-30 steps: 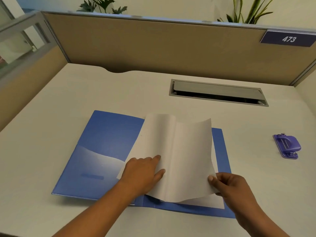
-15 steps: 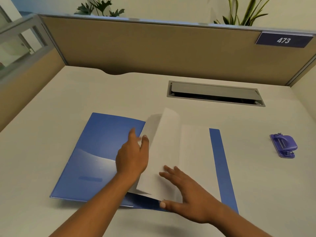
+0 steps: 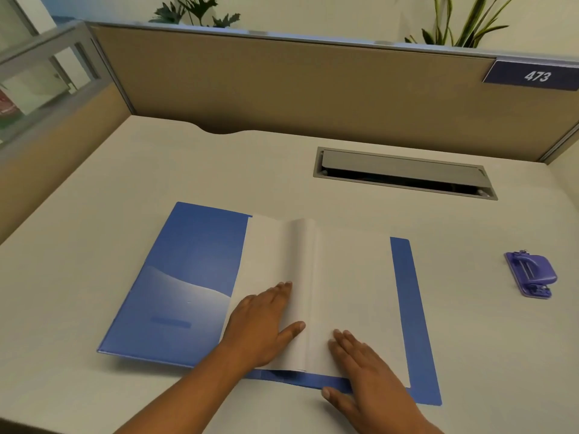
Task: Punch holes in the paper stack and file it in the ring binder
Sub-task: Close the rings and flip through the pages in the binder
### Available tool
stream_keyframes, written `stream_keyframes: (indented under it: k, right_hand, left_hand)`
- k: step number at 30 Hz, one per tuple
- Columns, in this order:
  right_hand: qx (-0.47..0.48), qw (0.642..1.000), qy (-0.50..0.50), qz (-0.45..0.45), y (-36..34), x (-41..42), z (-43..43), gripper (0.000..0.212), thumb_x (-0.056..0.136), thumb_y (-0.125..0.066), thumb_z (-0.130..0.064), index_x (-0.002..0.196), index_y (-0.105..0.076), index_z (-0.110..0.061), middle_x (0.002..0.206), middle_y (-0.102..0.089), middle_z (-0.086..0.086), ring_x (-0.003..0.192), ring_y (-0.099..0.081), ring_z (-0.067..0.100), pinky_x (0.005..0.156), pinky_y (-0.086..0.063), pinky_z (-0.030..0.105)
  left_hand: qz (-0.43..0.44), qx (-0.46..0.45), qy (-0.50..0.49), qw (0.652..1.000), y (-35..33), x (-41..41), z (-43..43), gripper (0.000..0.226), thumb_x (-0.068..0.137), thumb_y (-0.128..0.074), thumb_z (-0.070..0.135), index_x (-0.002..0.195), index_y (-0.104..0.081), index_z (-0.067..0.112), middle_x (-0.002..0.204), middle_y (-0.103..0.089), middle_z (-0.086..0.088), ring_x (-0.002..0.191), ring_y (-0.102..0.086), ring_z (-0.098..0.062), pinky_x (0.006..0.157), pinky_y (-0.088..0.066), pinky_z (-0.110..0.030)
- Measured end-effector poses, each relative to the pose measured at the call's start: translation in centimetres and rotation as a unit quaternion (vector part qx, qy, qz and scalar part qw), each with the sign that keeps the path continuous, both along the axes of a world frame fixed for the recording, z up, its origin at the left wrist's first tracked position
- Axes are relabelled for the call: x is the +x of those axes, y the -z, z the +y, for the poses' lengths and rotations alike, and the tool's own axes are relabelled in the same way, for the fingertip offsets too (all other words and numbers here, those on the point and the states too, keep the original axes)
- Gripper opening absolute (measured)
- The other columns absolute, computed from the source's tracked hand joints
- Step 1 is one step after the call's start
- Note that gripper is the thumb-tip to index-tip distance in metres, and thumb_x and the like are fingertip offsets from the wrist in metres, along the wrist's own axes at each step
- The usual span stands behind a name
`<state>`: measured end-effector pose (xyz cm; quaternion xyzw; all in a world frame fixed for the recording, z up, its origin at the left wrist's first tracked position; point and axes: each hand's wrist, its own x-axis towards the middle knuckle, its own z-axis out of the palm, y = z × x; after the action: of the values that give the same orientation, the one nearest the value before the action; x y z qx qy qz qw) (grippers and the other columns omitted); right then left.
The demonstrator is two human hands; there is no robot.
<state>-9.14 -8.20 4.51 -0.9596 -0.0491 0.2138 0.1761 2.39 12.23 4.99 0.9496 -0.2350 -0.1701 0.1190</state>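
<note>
Pressing paper stack (image 3: 351,286) — left hand (image 3: 263,324), right hand (image 3: 372,371) flat, holding nothing | sheet (image 3: 266,255) now down

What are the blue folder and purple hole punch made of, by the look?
The blue folder looks like thin plastic sheet or coated card, smooth, slightly glossy: flat covers, thin edges, a soft sheen. The hole punch seems moulded purple plastic, faintly shiny on its rounded lever; small pale parts at its near end may be metal.

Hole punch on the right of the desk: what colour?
Purple; the hole punch shows clearly in the head view, apart from the binder.
</note>
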Motion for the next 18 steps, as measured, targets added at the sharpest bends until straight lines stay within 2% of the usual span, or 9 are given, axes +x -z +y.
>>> stream_keyframes:
  k: [3, 6, 8, 10, 14, 15, 16, 17, 18]
  right_hand:
    - [-0.050, 0.998, 0.024, 0.017, 0.9, -1.4, -1.8, 0.074, 0.089, -0.026, -0.074, 0.151, -0.015, -0.036, 0.152, -0.035, -0.018, 0.135, -0.047, 0.008, 0.115, -0.004, 0.026]
    - [-0.055, 0.996, 0.055, 0.041, 2.4, -1.9, -3.3, 0.071, 0.089, -0.026, -0.073, 0.151, -0.017, -0.038, 0.148, -0.047, -0.015, 0.131, -0.052, 0.014, 0.111, -0.005, 0.027]
    - [-0.082, 0.993, 0.069, 0.045, 1.8, -1.8, -3.4, 0.069, 0.090, -0.024, -0.072, 0.146, -0.039, -0.036, 0.146, -0.051, -0.010, 0.129, -0.055, 0.018, 0.112, -0.009, 0.029]
    - [-0.116, 0.986, 0.094, 0.067, 1.3, -1.6, -3.3, 0.076, 0.089, -0.019, -0.076, 0.140, -0.052, -0.031, 0.146, -0.052, -0.003, 0.129, -0.055, 0.021, 0.113, -0.025, 0.031]
    - [-0.132, 0.968, 0.198, 0.080, 0.4, -2.3, -3.3, 0.092, 0.071, 0.000, -0.090, 0.144, -0.037, -0.048, 0.155, -0.034, 0.018, 0.138, -0.042, 0.040, 0.102, -0.045, 0.049]
    - [-0.151, 0.963, 0.209, 0.081, 0.2, -2.5, -3.0, 0.100, 0.060, 0.010, -0.094, 0.145, -0.024, -0.054, 0.157, -0.028, 0.023, 0.141, -0.035, 0.043, 0.104, -0.042, 0.052]
    - [-0.178, 0.958, 0.198, 0.104, 0.3, -2.9, -2.9, 0.108, 0.043, 0.021, -0.095, 0.143, 0.002, -0.060, 0.162, -0.011, 0.023, 0.148, -0.018, 0.041, 0.112, -0.032, 0.052]
    - [-0.181, 0.957, 0.191, 0.120, -0.2, -3.1, -2.6, 0.112, 0.027, 0.028, -0.094, 0.134, 0.023, -0.059, 0.163, 0.007, 0.021, 0.151, -0.001, 0.036, 0.117, -0.020, 0.051]
    - [-0.164, 0.956, 0.209, 0.121, -0.3, -3.5, -2.4, 0.115, 0.018, 0.029, -0.092, 0.128, 0.033, -0.056, 0.162, 0.016, 0.020, 0.151, 0.009, 0.033, 0.119, -0.013, 0.051]
  left_hand:
    - [-0.009, 0.019, -0.001, 1.000, 0.2, -0.8, -0.4, 0.085, 0.074, -0.002, 0.076, 0.151, 0.005, 0.039, 0.163, -0.011, 0.005, 0.146, -0.020, -0.014, 0.119, -0.016, -0.035]
    - [-0.017, 0.043, -0.004, 0.999, 0.1, -1.6, -1.4, 0.075, 0.082, -0.005, 0.075, 0.149, 0.010, 0.044, 0.163, -0.009, 0.001, 0.146, -0.021, -0.018, 0.117, -0.020, -0.038]
    - [-0.018, 0.062, -0.014, 0.998, 0.0, -2.0, -2.3, 0.070, 0.090, -0.015, 0.071, 0.150, 0.010, 0.043, 0.163, -0.007, -0.002, 0.145, -0.023, -0.021, 0.115, -0.022, -0.039]
    - [-0.021, 0.076, -0.025, 0.997, -0.1, -2.5, -3.1, 0.070, 0.093, -0.019, 0.068, 0.150, 0.010, 0.041, 0.163, -0.006, -0.004, 0.144, -0.025, -0.022, 0.114, -0.024, -0.040]
    - [-0.012, 0.082, -0.041, 0.996, -0.1, -3.2, -4.0, 0.070, 0.094, -0.020, 0.066, 0.150, 0.010, 0.039, 0.163, -0.004, -0.004, 0.145, -0.025, -0.024, 0.116, -0.023, -0.043]
    - [-0.010, 0.082, -0.042, 0.996, -0.1, -3.2, -4.0, 0.070, 0.093, -0.020, 0.066, 0.151, 0.010, 0.039, 0.163, -0.003, -0.003, 0.145, -0.025, -0.024, 0.117, -0.023, -0.043]
    - [-0.012, 0.080, -0.042, 0.996, -0.1, -3.3, -4.1, 0.070, 0.093, -0.020, 0.066, 0.151, 0.010, 0.038, 0.164, -0.004, -0.003, 0.145, -0.025, -0.024, 0.117, -0.023, -0.043]
    - [-0.014, 0.079, -0.043, 0.996, -0.1, -3.3, -4.0, 0.070, 0.093, -0.020, 0.066, 0.151, 0.010, 0.038, 0.163, -0.004, -0.003, 0.145, -0.025, -0.024, 0.117, -0.023, -0.043]
    - [-0.015, 0.078, -0.043, 0.996, -0.1, -3.3, -3.9, 0.070, 0.093, -0.020, 0.066, 0.151, 0.010, 0.038, 0.164, -0.004, -0.002, 0.145, -0.025, -0.023, 0.117, -0.023, -0.043]
